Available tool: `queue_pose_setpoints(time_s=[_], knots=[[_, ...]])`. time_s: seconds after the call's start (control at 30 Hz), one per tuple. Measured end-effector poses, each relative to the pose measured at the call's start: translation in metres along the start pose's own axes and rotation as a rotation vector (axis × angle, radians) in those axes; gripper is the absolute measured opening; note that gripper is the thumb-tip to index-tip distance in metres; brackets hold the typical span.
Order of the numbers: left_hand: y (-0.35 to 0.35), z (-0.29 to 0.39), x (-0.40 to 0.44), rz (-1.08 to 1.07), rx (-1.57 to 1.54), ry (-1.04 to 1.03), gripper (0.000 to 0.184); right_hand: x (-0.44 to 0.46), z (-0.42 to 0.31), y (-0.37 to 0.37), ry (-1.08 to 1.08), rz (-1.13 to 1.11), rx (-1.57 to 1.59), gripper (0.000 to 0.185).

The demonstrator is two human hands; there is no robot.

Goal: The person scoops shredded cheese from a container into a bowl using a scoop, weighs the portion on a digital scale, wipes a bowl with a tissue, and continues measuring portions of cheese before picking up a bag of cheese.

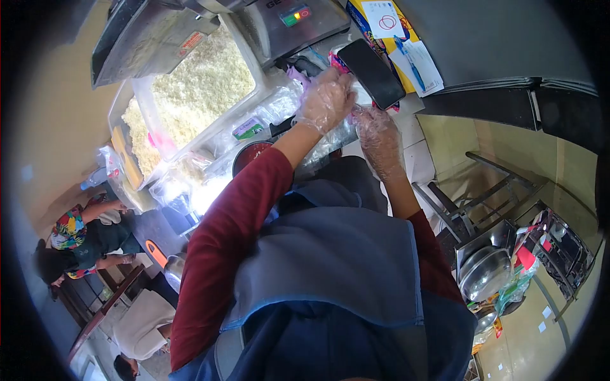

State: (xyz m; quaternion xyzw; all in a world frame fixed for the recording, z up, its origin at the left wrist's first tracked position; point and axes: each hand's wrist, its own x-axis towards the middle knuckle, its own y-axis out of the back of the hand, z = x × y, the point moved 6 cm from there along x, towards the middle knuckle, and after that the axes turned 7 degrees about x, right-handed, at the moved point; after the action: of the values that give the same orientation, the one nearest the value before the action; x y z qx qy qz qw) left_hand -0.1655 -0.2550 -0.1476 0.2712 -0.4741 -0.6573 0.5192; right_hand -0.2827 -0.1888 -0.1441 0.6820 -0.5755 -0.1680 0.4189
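Both hands wear thin clear plastic gloves and work close together at the counter's edge. My left hand (327,100) has its fingers bent inward beside a black phone (372,73); what they grip is hidden. Just to its right, my right hand (380,141) has curled fingers near the same spot, and I cannot make out anything in them. Something white and pink shows beneath the phone. A crumpled clear plastic bag (279,98) and a purple item (297,77) lie left of my left hand.
A large clear tub (248,47) of white shredded food stands at upper left, beside a metal machine (298,28) with lit switches. A blue pen (410,62) lies on papers. Metal bowls (486,273) sit at right. Two people (86,235) are at lower left.
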Motion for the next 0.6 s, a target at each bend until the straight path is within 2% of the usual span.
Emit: queue_pose_setpoints(time_s=[0.17, 0.27, 0.4, 0.47, 0.6], knots=[[-0.021, -0.009, 0.013, -0.027, 0.059, -0.021, 0.019, -0.007, 0.008, -0.003, -0.122, -0.034, 0.088, 0.023], [-0.025, -0.007, 0.017, -0.050, 0.108, -0.064, 0.018, -0.008, 0.009, 0.003, -0.143, 0.021, 0.073, 0.023], [-0.005, 0.000, 0.015, 0.017, 0.064, -0.146, 0.017, -0.008, 0.028, 0.010, -0.219, 0.149, 0.256, 0.020], [0.003, -0.006, 0.017, -0.026, -0.012, -0.029, 0.018, -0.008, 0.036, 0.008, -0.225, 0.188, 0.315, 0.021], [0.014, -0.006, 0.019, 0.022, -0.055, -0.017, 0.018, -0.006, 0.043, 0.007, -0.251, 0.231, 0.455, 0.018]])
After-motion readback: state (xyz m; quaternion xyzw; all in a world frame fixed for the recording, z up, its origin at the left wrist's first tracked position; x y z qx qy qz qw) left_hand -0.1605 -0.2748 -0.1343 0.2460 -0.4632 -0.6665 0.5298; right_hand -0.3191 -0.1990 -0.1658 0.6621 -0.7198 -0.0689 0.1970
